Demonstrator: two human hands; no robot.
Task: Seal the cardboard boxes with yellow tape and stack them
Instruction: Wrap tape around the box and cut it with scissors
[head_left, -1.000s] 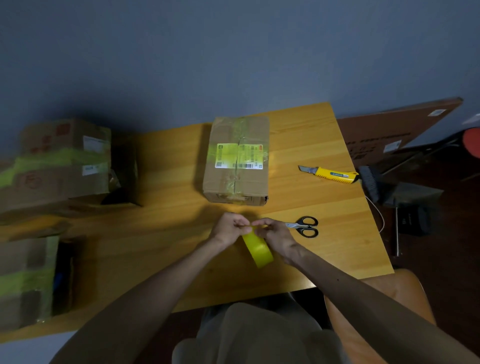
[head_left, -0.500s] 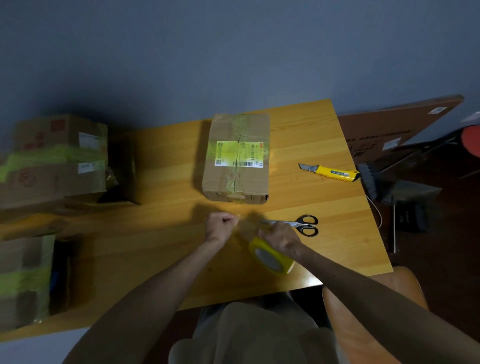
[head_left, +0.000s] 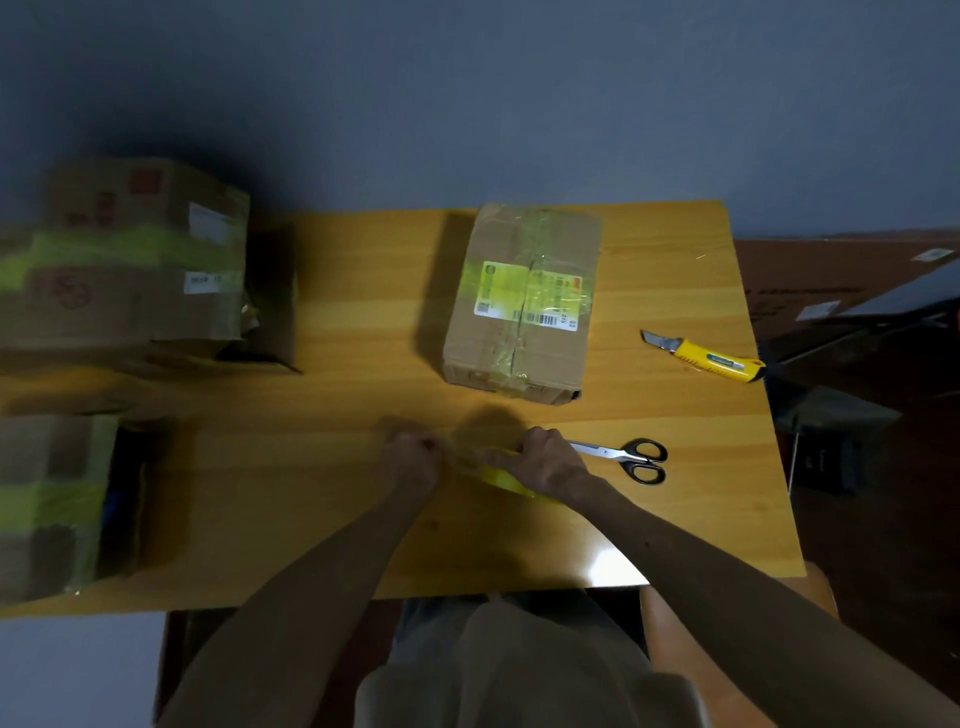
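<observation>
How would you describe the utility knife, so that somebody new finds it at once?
Start at the wooden table and go to its far right edge. There, beyond the black-handled scissors, lies the utility knife. Unlike them, it has a yellow body and a short bare blade.

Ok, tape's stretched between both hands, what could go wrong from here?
The strip between the left hand and the yellow tape roll in the right hand may fold and stick to itself or the table. The scissors lie beside the right hand, blades toward it: a hasty grab could nick fingers. The utility knife near the table's right edge has its blade out.
</observation>
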